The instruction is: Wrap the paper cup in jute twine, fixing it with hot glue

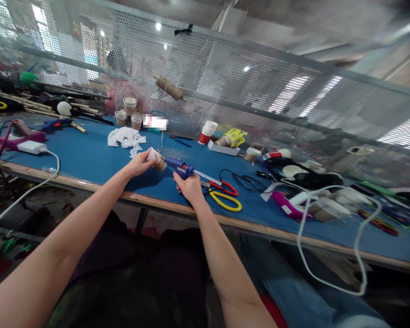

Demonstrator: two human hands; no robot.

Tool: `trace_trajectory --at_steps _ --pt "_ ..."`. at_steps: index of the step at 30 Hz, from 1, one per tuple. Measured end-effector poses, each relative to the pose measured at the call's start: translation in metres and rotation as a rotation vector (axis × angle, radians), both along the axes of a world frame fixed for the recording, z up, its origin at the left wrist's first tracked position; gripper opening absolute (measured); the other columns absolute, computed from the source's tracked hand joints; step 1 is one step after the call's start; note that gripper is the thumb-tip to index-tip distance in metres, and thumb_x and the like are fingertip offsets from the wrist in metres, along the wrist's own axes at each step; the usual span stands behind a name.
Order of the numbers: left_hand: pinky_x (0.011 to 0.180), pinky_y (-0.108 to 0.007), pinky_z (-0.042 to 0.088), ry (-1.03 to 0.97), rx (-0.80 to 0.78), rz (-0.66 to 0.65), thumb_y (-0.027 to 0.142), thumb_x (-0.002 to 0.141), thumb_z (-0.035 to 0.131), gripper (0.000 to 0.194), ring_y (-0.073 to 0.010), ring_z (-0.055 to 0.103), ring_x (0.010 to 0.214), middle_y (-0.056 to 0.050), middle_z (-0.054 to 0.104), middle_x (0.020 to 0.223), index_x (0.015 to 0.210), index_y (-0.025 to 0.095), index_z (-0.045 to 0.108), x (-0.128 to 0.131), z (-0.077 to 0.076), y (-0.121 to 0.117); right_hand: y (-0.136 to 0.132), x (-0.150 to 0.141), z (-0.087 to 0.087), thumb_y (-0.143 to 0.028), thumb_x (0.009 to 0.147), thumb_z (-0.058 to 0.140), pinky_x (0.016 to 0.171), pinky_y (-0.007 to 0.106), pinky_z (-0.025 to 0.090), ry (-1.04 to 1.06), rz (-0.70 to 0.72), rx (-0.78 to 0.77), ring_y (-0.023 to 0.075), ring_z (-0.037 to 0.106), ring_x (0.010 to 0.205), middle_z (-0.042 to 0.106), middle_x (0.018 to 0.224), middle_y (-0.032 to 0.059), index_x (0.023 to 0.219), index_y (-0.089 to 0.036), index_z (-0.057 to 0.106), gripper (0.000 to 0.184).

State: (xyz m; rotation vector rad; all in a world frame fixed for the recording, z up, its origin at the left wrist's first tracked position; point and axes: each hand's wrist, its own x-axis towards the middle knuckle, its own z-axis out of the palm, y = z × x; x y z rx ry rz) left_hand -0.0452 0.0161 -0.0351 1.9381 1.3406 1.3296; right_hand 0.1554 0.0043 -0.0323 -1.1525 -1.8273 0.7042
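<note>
My left hand (pixel 139 163) is closed round a small paper cup (pixel 156 159) partly wrapped in brown twine, held on its side just above the blue table (pixel 95 157). My right hand (pixel 189 186) grips a blue glue gun (pixel 178 166) by its handle. The gun's nozzle points left and touches the cup's twine-covered end. A thin strand of twine rises from the cup toward the back.
Yellow and red scissors (pixel 224 196) lie right of my right hand. White cloth (pixel 125 136), twine-wrapped cups (pixel 130 114), a twine spool (pixel 170 87) on the mesh screen, a second glue gun (pixel 56 123), chargers and white cables (pixel 37 148) crowd the table. A person sits behind the mesh.
</note>
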Motion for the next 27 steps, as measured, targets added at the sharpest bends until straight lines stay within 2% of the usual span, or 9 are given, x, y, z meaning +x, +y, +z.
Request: trace_trajectory --at_steps 21,27 --pt "0.072 -0.027 0.043 -0.064 -0.005 0.022 0.035 0.071 0.048 0.032 -0.0167 0.055 0.069 -0.003 0.064 0.077 0.087 0.010 0.059 -0.0002 -0.0010 0.0024 -0.0025 0.0008 0.0020 -0.038 0.071 0.050 0.034 0.023 0.040 -0.020 0.016 0.010 0.0112 0.045 0.029 0.047 0.035 -0.0021 0.054 -0.018 0.052 0.026" --pt "0.072 -0.028 0.045 -0.100 -0.022 0.047 0.034 0.072 0.047 0.030 -0.0171 0.056 0.071 -0.004 0.065 0.079 0.085 0.011 0.059 -0.0007 -0.0028 0.0052 -0.0001 0.0007 -0.0021 -0.035 0.070 0.054 0.042 0.026 0.044 -0.057 0.042 0.030 0.0127 0.048 0.032 0.047 0.034 -0.0024 0.051 -0.020 0.052 0.023"
